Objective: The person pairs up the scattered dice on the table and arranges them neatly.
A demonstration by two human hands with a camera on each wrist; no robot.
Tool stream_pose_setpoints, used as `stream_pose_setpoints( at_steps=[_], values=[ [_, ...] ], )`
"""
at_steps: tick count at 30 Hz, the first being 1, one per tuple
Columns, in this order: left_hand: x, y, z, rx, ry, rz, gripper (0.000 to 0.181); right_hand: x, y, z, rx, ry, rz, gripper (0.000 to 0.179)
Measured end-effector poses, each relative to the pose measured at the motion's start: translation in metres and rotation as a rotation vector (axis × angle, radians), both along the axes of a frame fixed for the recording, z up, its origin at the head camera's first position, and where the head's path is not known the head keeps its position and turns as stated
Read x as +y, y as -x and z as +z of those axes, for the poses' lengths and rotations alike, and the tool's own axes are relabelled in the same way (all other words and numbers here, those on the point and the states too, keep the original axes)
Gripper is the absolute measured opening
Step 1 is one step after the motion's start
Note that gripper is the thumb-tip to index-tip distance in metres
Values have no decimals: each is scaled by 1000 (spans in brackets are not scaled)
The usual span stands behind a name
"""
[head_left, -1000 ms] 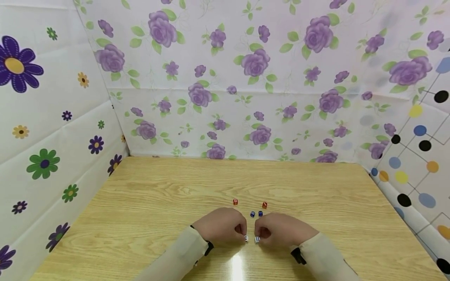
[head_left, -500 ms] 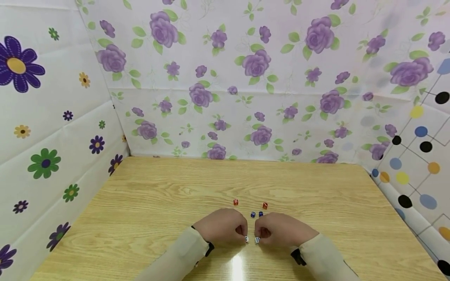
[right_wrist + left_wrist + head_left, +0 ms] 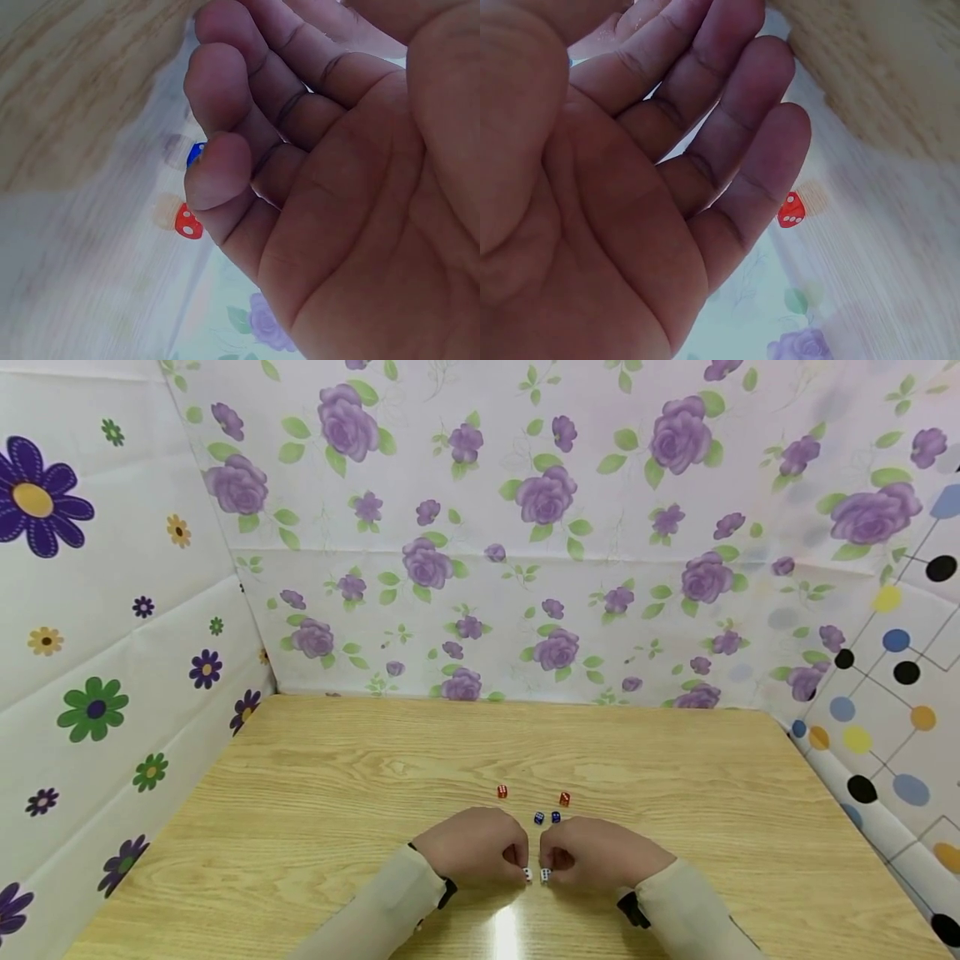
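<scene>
L hand [image 3: 476, 845] nr R hand [image 3: 602, 853]

Cream sleeves [image 3: 384, 900] reach to the wrists, ending just behind the left hand [image 3: 474, 847] and right hand [image 3: 603, 853]. Black straps [image 3: 634, 910] show between cuff and hand, chunkier on the side nearer the body.

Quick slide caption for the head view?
Left hand and right hand each pinch a white die; blue dice and red dice lie beyond.

The left white die [image 3: 528, 875] and right white die [image 3: 546, 876] are pinched, apart
</scene>
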State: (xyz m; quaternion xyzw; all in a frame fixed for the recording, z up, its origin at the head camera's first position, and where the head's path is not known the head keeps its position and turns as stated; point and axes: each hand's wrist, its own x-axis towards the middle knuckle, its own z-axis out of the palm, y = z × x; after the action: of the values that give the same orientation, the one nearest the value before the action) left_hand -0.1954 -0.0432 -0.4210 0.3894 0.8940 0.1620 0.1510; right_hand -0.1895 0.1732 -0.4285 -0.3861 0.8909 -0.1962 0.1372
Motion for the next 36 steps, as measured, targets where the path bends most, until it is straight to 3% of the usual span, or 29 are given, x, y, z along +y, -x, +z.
stream_pose_setpoints(
  at_steps=[12,25,36],
  values=[
    [1,1,1,-20,-24,8,11,2,-1,4,-10,21,3,11],
    [2,1,1,14,-10,-44,8,-5,-1,-5,18,34,66,10],
    [2,-1,1,13,-9,-40,8,-4,-3,-1,-2,20,47,8]
  ],
)
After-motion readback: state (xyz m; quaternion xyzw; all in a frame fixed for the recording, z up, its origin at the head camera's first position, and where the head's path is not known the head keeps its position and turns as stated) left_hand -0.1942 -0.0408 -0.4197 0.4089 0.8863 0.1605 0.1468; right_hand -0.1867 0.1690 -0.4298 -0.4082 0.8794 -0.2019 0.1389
